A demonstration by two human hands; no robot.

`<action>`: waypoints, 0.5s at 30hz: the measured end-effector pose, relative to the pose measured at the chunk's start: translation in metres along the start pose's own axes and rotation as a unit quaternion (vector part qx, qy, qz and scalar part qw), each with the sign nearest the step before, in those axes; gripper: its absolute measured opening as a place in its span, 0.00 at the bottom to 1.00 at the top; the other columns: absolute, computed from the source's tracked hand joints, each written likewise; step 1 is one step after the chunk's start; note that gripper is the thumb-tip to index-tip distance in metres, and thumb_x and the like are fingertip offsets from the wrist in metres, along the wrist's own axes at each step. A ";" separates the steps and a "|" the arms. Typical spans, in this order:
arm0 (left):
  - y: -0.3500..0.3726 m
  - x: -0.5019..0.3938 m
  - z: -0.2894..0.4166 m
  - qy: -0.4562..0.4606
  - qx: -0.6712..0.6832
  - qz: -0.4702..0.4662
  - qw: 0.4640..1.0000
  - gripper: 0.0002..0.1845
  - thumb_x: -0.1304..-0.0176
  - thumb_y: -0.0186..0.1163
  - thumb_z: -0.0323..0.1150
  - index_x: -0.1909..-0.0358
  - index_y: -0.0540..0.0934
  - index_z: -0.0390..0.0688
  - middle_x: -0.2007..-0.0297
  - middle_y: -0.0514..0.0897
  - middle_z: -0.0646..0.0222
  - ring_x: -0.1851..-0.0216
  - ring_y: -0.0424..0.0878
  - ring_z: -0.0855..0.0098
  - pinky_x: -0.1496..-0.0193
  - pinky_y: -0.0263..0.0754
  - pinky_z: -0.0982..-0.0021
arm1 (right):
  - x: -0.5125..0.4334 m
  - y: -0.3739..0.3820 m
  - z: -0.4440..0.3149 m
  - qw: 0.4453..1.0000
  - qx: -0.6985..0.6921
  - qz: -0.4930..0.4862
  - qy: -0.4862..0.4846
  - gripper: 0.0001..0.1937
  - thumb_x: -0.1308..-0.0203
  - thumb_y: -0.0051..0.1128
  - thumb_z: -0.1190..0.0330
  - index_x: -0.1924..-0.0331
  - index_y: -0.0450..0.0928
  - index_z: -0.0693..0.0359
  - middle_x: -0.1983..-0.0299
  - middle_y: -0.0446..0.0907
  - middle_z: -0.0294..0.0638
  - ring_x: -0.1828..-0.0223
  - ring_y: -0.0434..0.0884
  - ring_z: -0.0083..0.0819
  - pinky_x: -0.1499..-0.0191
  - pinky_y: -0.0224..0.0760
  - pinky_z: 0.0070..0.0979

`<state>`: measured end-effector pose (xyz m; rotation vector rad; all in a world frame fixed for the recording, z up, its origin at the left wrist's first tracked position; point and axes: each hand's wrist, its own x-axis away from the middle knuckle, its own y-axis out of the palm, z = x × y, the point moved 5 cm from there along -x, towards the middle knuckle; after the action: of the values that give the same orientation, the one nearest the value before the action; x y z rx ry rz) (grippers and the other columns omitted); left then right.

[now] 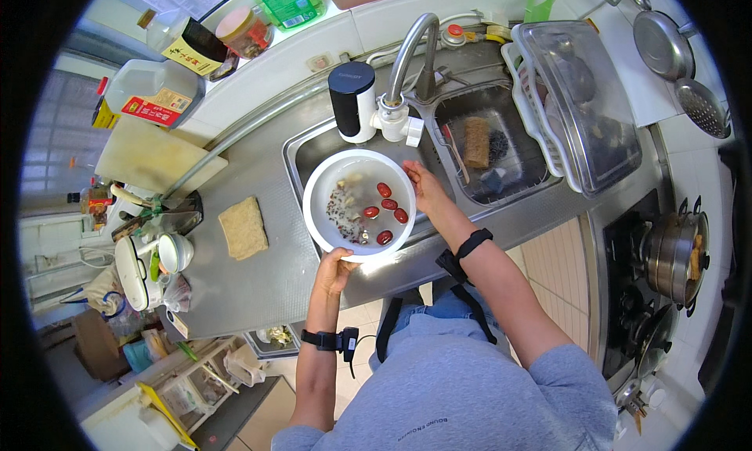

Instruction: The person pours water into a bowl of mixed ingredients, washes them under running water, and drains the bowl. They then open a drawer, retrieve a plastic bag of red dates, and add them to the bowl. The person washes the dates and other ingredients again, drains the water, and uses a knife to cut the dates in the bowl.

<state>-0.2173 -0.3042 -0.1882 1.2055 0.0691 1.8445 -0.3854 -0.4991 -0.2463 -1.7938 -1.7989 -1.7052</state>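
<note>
A white bowl (311, 216) is held over the front of the left sink basin (301, 147). In its cloudy water are several red jujubes (389, 204) and a patch of mixed grains (346, 219) with pale pieces. My left hand (335, 269) grips the near rim, thumb on top and fingers hidden underneath. On the right side of the bowl, my right hand (424, 184) holds the rim. Just beyond the bowl is a faucet (405, 57) fitted with a white and black water filter (352, 101); no stream of water can be made out.
A folded tan cloth (243, 228) lies on the steel counter (276, 292) at left. The right basin (529, 145) holds a brown scrubber (476, 142) and a brush (456, 154). A lidded dish rack (578, 110) stands right of it. A steel pot (672, 257) sits on the stove.
</note>
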 end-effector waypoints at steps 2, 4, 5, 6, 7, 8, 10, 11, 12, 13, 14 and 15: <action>-0.001 0.002 0.002 0.003 0.001 0.010 1.000 0.23 0.55 0.55 0.21 0.52 0.68 0.29 0.60 0.79 0.56 0.62 0.81 0.61 0.60 0.82 0.62 | 0.002 0.000 0.003 1.000 0.011 -0.004 -0.003 0.15 0.34 0.44 0.59 0.57 0.75 0.62 0.62 0.77 0.40 0.57 0.75 0.31 0.50 0.68 0.29; -0.001 0.003 0.003 0.005 0.001 0.018 1.000 0.24 0.55 0.55 0.21 0.51 0.68 0.29 0.59 0.79 0.56 0.62 0.81 0.61 0.60 0.82 0.62 | 0.004 -0.002 0.005 1.000 0.017 -0.005 -0.004 0.15 0.34 0.44 0.59 0.58 0.75 0.62 0.62 0.77 0.40 0.57 0.75 0.31 0.50 0.68 0.28; -0.001 0.004 0.003 0.005 0.002 0.020 1.000 0.24 0.55 0.55 0.21 0.51 0.68 0.29 0.59 0.78 0.55 0.62 0.81 0.61 0.60 0.82 0.62 | 0.006 -0.002 0.006 1.000 0.013 -0.015 -0.002 0.15 0.35 0.45 0.58 0.58 0.75 0.62 0.60 0.77 0.40 0.56 0.75 0.31 0.49 0.67 0.28; 0.001 0.004 0.004 0.012 0.003 0.011 1.000 0.25 0.55 0.55 0.21 0.51 0.67 0.29 0.58 0.78 0.55 0.62 0.81 0.60 0.60 0.82 0.62 | 0.008 -0.001 0.007 1.000 0.007 -0.026 0.002 0.15 0.36 0.47 0.58 0.57 0.75 0.61 0.59 0.77 0.39 0.54 0.75 0.31 0.47 0.66 0.27; 0.000 0.004 0.003 0.006 0.001 0.024 1.000 0.25 0.55 0.55 0.21 0.51 0.67 0.29 0.58 0.78 0.55 0.62 0.81 0.61 0.60 0.82 0.62 | 0.010 -0.002 0.009 1.000 0.000 -0.023 0.008 0.15 0.37 0.49 0.58 0.57 0.75 0.61 0.57 0.77 0.39 0.53 0.74 0.30 0.45 0.64 0.27; -0.001 0.004 0.003 0.007 0.000 0.026 1.000 0.25 0.55 0.55 0.21 0.50 0.67 0.29 0.58 0.78 0.55 0.62 0.81 0.61 0.60 0.82 0.62 | 0.011 0.000 0.009 0.999 0.000 -0.044 0.003 0.15 0.38 0.50 0.58 0.57 0.76 0.61 0.57 0.77 0.39 0.53 0.74 0.30 0.45 0.64 0.27; -0.002 0.004 0.003 0.005 -0.002 0.028 1.000 0.25 0.55 0.55 0.21 0.50 0.67 0.29 0.59 0.78 0.55 0.62 0.81 0.61 0.60 0.82 0.62 | 0.014 0.000 0.009 0.999 -0.001 -0.040 -0.001 0.14 0.39 0.51 0.59 0.58 0.76 0.61 0.58 0.78 0.38 0.53 0.74 0.30 0.45 0.64 0.27; -0.003 0.004 0.003 0.002 -0.002 0.028 1.000 0.25 0.55 0.55 0.21 0.50 0.67 0.29 0.59 0.78 0.55 0.62 0.81 0.61 0.61 0.82 0.62 | 0.014 0.001 0.009 0.999 -0.002 -0.047 -0.013 0.13 0.39 0.51 0.60 0.59 0.76 0.61 0.60 0.78 0.38 0.56 0.75 0.30 0.48 0.66 0.27; -0.003 0.004 0.003 -0.001 -0.003 0.027 1.000 0.25 0.55 0.55 0.21 0.50 0.67 0.29 0.59 0.78 0.55 0.62 0.81 0.61 0.61 0.82 0.62 | 0.015 0.001 0.008 0.999 -0.002 -0.036 -0.023 0.12 0.39 0.51 0.61 0.60 0.76 0.61 0.62 0.78 0.38 0.58 0.76 0.30 0.51 0.68 0.27; -0.004 0.004 0.004 -0.001 -0.005 0.027 1.000 0.26 0.55 0.55 0.21 0.50 0.67 0.29 0.59 0.78 0.55 0.62 0.81 0.60 0.61 0.82 0.62 | 0.015 0.002 0.009 0.999 -0.002 -0.036 -0.031 0.11 0.39 0.51 0.62 0.61 0.75 0.61 0.65 0.78 0.39 0.61 0.77 0.29 0.54 0.70 0.27; -0.004 0.004 0.004 -0.001 -0.006 0.027 1.000 0.26 0.55 0.55 0.22 0.50 0.67 0.29 0.59 0.78 0.55 0.62 0.81 0.60 0.61 0.82 0.62 | 0.015 0.002 0.010 0.999 -0.010 -0.031 -0.029 0.10 0.39 0.52 0.63 0.61 0.76 0.60 0.65 0.78 0.39 0.62 0.77 0.29 0.56 0.71 0.27; -0.003 0.004 0.005 0.000 -0.008 0.027 1.000 0.26 0.56 0.55 0.22 0.49 0.66 0.29 0.59 0.78 0.54 0.62 0.81 0.60 0.61 0.82 0.62 | 0.015 0.003 0.011 0.999 -0.018 -0.037 -0.024 0.10 0.40 0.52 0.63 0.61 0.76 0.60 0.65 0.78 0.38 0.62 0.77 0.29 0.58 0.72 0.28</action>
<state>-0.2119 -0.3017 -0.1845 1.2075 0.0222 1.8878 -0.3811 -0.4830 -0.2380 -1.8199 -1.8876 -1.7451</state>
